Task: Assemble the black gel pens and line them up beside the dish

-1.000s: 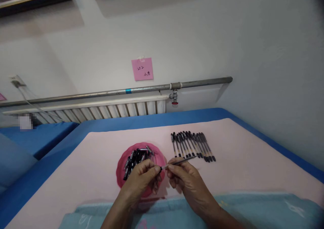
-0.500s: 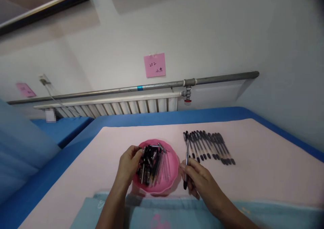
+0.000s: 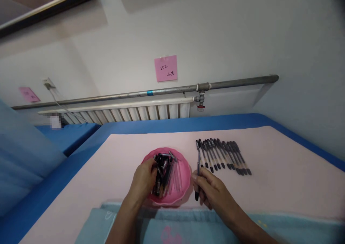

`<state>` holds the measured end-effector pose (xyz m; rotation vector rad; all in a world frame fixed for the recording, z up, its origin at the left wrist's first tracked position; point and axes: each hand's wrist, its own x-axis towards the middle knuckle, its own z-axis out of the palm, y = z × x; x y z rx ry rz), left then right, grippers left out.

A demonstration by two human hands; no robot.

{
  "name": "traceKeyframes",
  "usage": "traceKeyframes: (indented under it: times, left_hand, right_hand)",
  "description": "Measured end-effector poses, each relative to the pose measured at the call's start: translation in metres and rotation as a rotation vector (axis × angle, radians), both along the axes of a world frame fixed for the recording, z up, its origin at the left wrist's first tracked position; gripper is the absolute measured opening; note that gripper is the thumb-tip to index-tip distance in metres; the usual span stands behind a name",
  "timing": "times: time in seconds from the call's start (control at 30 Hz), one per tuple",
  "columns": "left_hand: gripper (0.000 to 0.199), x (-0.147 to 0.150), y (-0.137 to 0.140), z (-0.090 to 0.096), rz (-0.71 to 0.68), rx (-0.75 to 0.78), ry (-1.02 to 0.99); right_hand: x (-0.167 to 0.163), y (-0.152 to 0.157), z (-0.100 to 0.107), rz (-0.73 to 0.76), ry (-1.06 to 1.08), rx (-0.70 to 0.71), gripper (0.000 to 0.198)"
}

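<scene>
A pink scalloped bowl (image 3: 185,186) holds black pen caps (image 3: 164,163), several clear tubes (image 3: 176,175) and other slim pen parts. My left hand (image 3: 144,179) reaches over the bowl's left side, its fingers pinched together among the caps; what they grip is hidden. Just right of the bowl, my right hand (image 3: 211,186) is closed around a pen (image 3: 198,161), held nearly upright, its slim end up and its black end down. Beyond that hand lies a slanted row of capped black pens (image 3: 219,154), side by side.
The pink sheet (image 3: 283,186) covers a blue-edged table (image 3: 172,125). A folded light-blue cloth (image 3: 153,226) lies along the near edge. Behind are a white radiator (image 3: 145,113), a metal pipe (image 3: 237,82) and a pink note (image 3: 166,68). Blue fabric (image 3: 24,165) hangs at left.
My left hand has moved right and further into the bowl, over the caps. My right hand keeps hold of the pen and has barely moved.
</scene>
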<state>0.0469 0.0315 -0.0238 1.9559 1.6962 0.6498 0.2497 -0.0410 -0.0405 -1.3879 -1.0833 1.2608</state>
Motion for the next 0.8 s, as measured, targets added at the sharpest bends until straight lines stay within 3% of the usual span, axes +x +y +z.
traceKeyframes:
  times: [0.33,0.53,0.67,0.8]
  left_hand:
    - [0.020,-0.008,0.001,0.005,0.068,0.086,0.103]
    - [0.029,-0.002,0.002,-0.010,-0.105,0.104,-0.083]
    - [0.027,0.001,0.005,-0.022,-0.182,0.152,0.009]
    - [0.024,0.001,0.004,-0.022,-0.254,0.188,0.099]
  right_hand:
    - [-0.002,-0.001,0.004,0.031,-0.027,0.014,0.024]
    - [-0.001,-0.001,0.001,0.037,-0.032,0.030,0.021]
    - [0.000,0.000,-0.001,0.043,-0.039,0.029,0.022]
    - [-0.001,0.001,-0.001,0.040,-0.043,0.044,0.020]
